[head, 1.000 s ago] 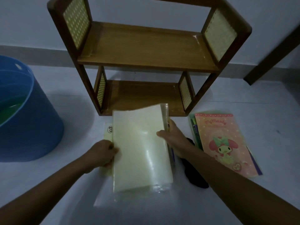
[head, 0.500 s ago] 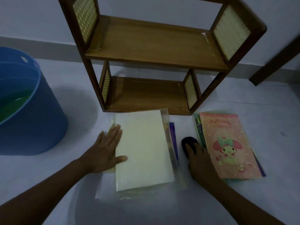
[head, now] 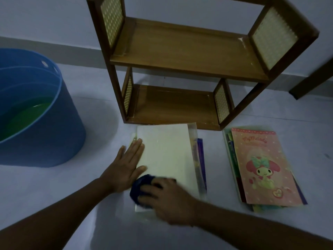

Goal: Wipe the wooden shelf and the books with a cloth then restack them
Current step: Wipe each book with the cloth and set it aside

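A pale yellow book (head: 167, 152) lies flat on the floor in front of the wooden shelf (head: 183, 56), on top of a small pile. My left hand (head: 126, 166) rests flat with fingers spread on the book's left edge. My right hand (head: 167, 199) presses a dark blue cloth (head: 139, 189) onto the book's near left corner. To the right, a second pile of books is topped by a pink cartoon notebook (head: 261, 165). Both boards of the shelf are bare.
A big blue tub (head: 59, 123) with greenish water stands on the left. A dark wooden leg or beam (head: 313, 78) slants in at the far right. White wall and skirting run behind the shelf.
One second ago both hands held the pale book up; it now lies flat. My right hand took the cloth from beside the pink notebook and brought it onto the book.
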### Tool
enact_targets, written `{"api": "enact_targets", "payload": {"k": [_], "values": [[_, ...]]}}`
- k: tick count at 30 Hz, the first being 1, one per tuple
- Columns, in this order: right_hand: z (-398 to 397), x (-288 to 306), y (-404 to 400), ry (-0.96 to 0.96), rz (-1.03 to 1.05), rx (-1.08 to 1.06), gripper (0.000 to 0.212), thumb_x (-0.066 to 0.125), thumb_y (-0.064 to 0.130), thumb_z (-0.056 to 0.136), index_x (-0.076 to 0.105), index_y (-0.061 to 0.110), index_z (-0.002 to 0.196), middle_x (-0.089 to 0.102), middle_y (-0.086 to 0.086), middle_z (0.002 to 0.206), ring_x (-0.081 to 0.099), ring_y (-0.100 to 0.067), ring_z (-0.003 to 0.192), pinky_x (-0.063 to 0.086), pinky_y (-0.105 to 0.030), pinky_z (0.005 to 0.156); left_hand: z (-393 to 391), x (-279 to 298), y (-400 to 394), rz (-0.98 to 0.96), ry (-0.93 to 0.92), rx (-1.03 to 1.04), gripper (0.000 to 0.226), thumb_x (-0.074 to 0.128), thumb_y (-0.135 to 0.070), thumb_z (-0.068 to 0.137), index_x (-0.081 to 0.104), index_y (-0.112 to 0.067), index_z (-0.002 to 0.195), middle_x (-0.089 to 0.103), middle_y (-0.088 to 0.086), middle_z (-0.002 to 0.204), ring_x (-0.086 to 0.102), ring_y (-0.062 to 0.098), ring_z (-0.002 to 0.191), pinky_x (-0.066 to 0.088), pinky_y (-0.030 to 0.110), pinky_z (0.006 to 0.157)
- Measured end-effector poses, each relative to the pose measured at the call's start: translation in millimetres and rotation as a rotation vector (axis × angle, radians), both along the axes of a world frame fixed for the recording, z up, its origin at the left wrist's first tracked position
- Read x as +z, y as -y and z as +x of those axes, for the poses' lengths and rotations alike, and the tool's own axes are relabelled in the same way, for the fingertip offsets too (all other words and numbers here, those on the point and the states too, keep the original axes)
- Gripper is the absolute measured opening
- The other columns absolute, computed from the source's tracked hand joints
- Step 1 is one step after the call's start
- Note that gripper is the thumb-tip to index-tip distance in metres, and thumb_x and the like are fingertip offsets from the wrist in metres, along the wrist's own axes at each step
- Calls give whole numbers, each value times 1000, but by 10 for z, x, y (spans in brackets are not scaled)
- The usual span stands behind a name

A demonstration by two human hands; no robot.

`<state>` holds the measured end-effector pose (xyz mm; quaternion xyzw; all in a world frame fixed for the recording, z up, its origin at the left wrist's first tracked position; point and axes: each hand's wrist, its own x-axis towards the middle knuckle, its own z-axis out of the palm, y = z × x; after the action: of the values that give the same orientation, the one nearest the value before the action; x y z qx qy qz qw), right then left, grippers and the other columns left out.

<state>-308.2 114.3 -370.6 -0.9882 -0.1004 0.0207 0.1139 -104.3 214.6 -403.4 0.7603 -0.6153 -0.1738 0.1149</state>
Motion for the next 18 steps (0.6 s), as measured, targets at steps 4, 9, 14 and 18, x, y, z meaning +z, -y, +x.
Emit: {"api": "enact_targets", "payload": {"k": [4,9,14,18], "values": [[474,19,967,136,-41,-585,43,56,19,85,57,16,128,58,-8,130,54,-29,114,46,-45,98,8,2,12,-9,6,16,68,8,-53,97,-8,-17,152,-17,0,160,-19,9,146,-15,32,117],[647,43,561,20,-23,-498,49,53,17,88,47,8,135,50,-16,137,45,-34,123,33,-46,102,13,-37,-20,-20,8,25,69,12,-54,98,-10,-16,151,-16,2,160,-18,10,146,-14,33,118],[953,73,1065,55,42,-506,40,47,19,90,54,19,130,55,-8,134,49,-29,115,37,-41,98,21,-57,-10,-15,49,9,73,15,-54,98,-12,-13,151,-18,4,159,-20,12,146,-19,30,116],[1014,21,1016,-28,-42,-767,46,47,17,85,46,17,132,49,-10,134,44,-34,113,34,-45,94,7,-42,-24,-15,34,10,72,12,-56,97,-14,-16,151,-19,2,159,-21,11,146,-17,33,117]]}}
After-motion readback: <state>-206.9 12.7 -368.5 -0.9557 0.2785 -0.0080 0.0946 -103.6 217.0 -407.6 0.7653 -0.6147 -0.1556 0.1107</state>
